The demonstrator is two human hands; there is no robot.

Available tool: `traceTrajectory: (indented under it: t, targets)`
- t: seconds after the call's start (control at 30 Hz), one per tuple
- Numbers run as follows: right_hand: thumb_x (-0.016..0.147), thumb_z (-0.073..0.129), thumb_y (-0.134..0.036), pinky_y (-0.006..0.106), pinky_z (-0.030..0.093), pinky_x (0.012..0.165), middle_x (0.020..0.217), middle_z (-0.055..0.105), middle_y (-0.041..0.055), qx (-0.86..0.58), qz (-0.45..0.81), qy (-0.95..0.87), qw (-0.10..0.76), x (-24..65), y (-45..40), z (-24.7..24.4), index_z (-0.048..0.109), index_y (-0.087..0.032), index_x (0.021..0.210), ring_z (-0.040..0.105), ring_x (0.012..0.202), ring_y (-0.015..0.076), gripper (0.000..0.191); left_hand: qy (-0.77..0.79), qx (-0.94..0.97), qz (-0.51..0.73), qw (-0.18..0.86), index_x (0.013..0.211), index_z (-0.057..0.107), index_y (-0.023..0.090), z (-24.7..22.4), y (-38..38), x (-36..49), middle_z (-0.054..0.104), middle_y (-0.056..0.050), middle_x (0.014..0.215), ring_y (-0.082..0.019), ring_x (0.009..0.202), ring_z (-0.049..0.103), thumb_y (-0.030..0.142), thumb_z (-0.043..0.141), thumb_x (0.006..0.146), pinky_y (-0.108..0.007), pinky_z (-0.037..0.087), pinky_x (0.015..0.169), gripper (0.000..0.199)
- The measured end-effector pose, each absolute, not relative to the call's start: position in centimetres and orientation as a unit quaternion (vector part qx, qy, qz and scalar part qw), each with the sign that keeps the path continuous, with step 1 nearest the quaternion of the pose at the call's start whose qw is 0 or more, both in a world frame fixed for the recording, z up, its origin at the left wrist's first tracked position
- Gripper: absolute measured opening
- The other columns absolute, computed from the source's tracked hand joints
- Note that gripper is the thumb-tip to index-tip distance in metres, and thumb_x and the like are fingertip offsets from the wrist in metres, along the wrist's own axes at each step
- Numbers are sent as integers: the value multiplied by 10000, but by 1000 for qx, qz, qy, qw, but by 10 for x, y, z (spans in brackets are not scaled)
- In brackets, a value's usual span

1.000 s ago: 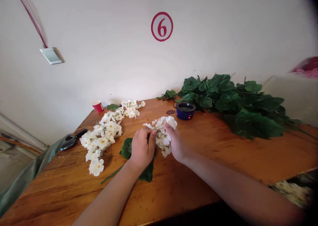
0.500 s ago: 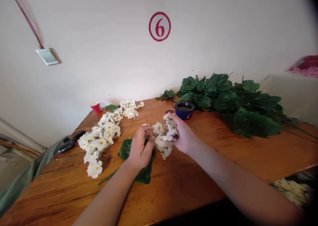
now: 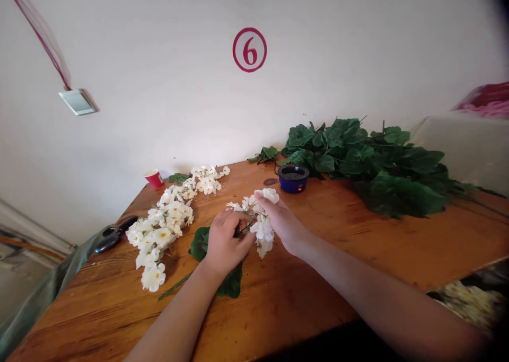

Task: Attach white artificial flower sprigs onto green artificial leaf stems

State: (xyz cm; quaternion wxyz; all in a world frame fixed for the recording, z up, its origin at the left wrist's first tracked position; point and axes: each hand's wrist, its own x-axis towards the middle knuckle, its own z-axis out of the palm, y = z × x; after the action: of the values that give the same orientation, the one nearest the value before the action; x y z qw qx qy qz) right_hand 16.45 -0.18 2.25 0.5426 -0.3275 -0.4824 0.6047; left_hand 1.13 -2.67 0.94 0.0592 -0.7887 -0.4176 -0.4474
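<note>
Between my hands, above the front middle of the table, is a bunch of white artificial flowers [image 3: 263, 228] on thin stems. My left hand [image 3: 229, 241] is closed around the stems, with fingers and thumb together. My right hand [image 3: 283, 219] closes on the white blossoms from the right, thumb on top; its other fingers are partly hidden behind them. Beneath my left hand lies a green leaf spray [image 3: 199, 244], its stem pointing to the lower left. More white artificial flowers [image 3: 162, 235] lie in a long row to the left.
A blue heating pot [image 3: 293, 179] with a lit red light stands beyond my right hand. Green artificial leaves [image 3: 366, 155] are heaped at the back right. Black-handled scissors [image 3: 113, 237] lie at the left edge, near a red paper cup [image 3: 154, 179]. The wooden table [image 3: 302, 293] meets a white wall.
My right hand has shifted slightly left and rolled over the blossoms, turning the bunch. My left hand has closed further on the stems. The view has tilted up a little.
</note>
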Motion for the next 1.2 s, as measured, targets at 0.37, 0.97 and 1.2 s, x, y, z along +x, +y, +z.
traceTrajectory:
  t: [0.37, 0.97, 1.2]
  targets:
    - [775, 717, -519, 258, 413, 560, 689, 551, -43, -250, 638, -396, 611, 148, -12, 14, 512, -227, 809, 508, 584, 124, 358, -459, -748, -474, -66, 889, 545, 206, 6, -27, 7, 561, 35, 683, -141, 635, 528, 183, 590, 762, -281, 433, 652, 137]
    - [697, 789, -404, 244, 424, 497, 633, 637, -16, -267, 771, -370, 445, 163, -7, 28, 619, -175, 763, 574, 535, 130, 293, -384, -843, -376, 33, 979, 580, 203, 8, -22, -8, 638, -51, 813, -206, 768, 592, 426, 423, 965, -330, 432, 722, 272]
    - [749, 742, -520, 248, 460, 549, 804, 641, -32, -230, 751, -375, 493, 162, -13, 25, 582, -255, 980, 599, 639, 139, 387, -420, -801, -403, 137, 789, 552, 204, 6, -21, -6, 605, -33, 659, -182, 625, 566, 422, 382, 992, -294, 388, 603, 343]
